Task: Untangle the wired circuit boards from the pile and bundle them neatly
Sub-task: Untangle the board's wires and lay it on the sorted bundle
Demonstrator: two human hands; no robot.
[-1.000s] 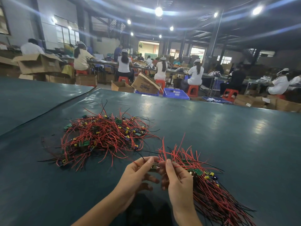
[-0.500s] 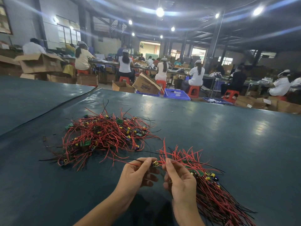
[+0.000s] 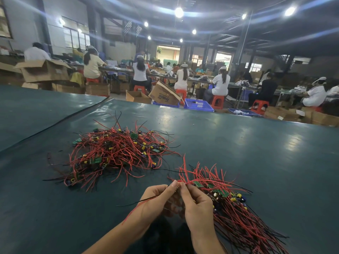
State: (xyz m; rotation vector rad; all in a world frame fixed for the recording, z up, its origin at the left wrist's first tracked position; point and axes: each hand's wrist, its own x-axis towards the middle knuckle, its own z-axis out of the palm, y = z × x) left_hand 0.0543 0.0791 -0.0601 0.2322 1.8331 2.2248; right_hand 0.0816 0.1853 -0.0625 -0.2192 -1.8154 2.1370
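Bench (image 3: 256, 153): dark green cover, glossy; a seam runs diagonally toward the far-left corner.

- Leads (image 3: 139, 201): one black and one red, trailing left over the L wrist, off the cover. The upper ends meet at the fingertips. Any board there is hidden, can't tell.
- L hand (image 3: 156, 200): toward the near edge, about mid-width. Fingers curled, thumb and forefinger pinching the leads.
- R hand (image 3: 198, 204): just beside the L, tips touching. Thumb and forefinger pinch the same leads; other fingers curled.
- Bundle (image 3: 238, 217): just right of the R hand, toward the near-right corner. Red and black wires lie roughly parallel, fanning to the near edge. Green boards w/ yellow parts are grouped at the top; short red ends stick up behind.
- Pile (image 3: 117, 153): left of centre, mid-depth, apart from the hands. Tangled red wires, a few black, green boards and yellow parts mixed in.

Beyond the far edge:
- Boxes (image 3: 44, 70): cardboard, several, open, on the floor and stacked.
- Crate (image 3: 199, 104): blue, on the floor.
- Stools (image 3: 217, 101): red.
- Workers (image 3: 140, 72): seated at long tables, mostly white tops.
- Lamps (image 3: 178, 11): ceiling, lit.
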